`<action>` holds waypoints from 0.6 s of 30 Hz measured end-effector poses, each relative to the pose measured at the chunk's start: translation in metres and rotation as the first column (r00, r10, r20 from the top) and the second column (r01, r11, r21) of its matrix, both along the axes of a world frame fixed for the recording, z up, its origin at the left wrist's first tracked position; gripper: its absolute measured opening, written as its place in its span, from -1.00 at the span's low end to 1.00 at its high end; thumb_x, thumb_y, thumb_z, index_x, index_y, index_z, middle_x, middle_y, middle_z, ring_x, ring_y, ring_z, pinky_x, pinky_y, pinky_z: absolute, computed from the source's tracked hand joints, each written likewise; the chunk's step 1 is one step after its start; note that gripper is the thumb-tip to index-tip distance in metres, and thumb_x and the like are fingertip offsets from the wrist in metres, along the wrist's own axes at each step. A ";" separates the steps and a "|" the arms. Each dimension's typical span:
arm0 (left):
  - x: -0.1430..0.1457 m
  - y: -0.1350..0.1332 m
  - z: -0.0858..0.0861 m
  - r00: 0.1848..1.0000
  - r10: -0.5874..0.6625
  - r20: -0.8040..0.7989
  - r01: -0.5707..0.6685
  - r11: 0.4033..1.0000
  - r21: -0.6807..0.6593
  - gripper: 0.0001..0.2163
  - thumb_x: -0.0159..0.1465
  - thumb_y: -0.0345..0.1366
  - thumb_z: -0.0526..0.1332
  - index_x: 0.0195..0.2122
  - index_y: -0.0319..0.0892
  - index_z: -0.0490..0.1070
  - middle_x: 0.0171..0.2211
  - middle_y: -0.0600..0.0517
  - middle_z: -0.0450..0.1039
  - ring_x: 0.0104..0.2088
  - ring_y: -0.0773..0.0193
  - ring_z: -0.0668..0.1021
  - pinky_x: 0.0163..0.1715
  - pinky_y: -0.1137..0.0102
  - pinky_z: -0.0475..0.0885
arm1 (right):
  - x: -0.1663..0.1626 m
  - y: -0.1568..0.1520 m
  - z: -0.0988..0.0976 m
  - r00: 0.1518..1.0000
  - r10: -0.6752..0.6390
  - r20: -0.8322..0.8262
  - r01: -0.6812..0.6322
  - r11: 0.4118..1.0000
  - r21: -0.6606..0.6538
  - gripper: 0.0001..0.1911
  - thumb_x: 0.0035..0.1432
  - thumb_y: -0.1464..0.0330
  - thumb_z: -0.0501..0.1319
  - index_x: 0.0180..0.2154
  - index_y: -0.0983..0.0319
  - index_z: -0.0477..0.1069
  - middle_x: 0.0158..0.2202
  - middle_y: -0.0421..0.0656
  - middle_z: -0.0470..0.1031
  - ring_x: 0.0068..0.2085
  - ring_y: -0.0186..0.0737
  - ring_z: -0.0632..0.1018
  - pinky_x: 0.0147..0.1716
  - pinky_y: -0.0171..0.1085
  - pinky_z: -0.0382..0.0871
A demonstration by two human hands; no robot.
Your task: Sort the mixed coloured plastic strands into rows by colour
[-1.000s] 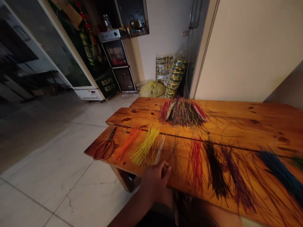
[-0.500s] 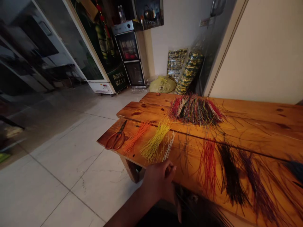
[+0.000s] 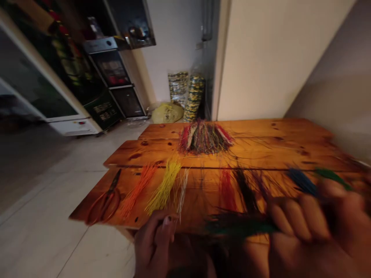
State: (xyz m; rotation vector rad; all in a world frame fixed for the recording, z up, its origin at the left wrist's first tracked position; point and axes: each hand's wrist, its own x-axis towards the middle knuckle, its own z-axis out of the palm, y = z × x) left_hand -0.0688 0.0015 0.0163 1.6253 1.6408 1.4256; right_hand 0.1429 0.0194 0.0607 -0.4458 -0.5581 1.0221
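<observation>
1. Two hands work at the near edge of the plank table [image 3: 261, 129]: the left hand [image 3: 153, 241] curls just beside pale strands [image 3: 182, 193], and whether it grips any, I cannot tell.
2. Blurred right-hand fingers [image 3: 292, 218] seem closed around a dark green bunch [image 3: 240, 226] above the table.
3. Orange [image 3: 139, 189], yellow [image 3: 164, 187], red [image 3: 227, 191] and black [image 3: 246, 191] bunches lie separated in a row; a mixed heap [image 3: 204, 138] sits unsorted beyond them.
4. Scissors [image 3: 104, 200] lie by the left edge, above the tile floor [image 3: 72, 247].
</observation>
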 end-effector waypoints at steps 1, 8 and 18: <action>0.002 0.000 0.003 1.000 -0.002 -0.016 0.002 0.999 0.048 -0.84 0.25 -0.28 0.04 -0.40 -0.12 0.38 -0.72 0.20 0.20 -0.70 0.43 0.29 -0.68 0.55 0.19 | 0.000 0.005 0.003 0.998 -0.044 -0.046 0.044 0.999 -0.001 -0.84 0.22 0.28 0.08 -0.34 0.20 0.35 -0.74 -0.43 -0.15 -0.74 -0.49 -0.13 -0.78 -0.48 -0.04; 0.031 0.015 0.033 0.902 -0.228 -0.367 0.307 0.936 0.174 -0.85 0.22 -0.36 0.10 -0.20 -0.04 0.34 -0.29 0.07 0.42 -0.27 0.29 0.47 -0.28 0.42 0.39 | 0.004 0.042 -0.010 0.952 0.042 -0.302 -0.076 0.992 -0.102 -0.87 0.13 0.37 0.18 -0.44 0.26 0.30 -0.76 -0.47 -0.15 -0.71 -0.49 -0.23 -0.81 -0.49 -0.19; 0.059 0.033 0.035 0.579 -0.452 -0.678 0.480 0.862 -0.164 -0.77 0.29 -0.34 -0.01 -0.19 -0.11 0.43 -0.25 0.01 0.50 -0.21 0.13 0.48 -0.15 0.13 0.37 | 0.010 0.034 -0.011 0.955 0.075 -0.285 -0.096 0.994 -0.060 -0.88 0.12 0.36 0.19 -0.43 0.25 0.31 -0.76 -0.48 -0.16 -0.72 -0.50 -0.21 -0.82 -0.53 -0.12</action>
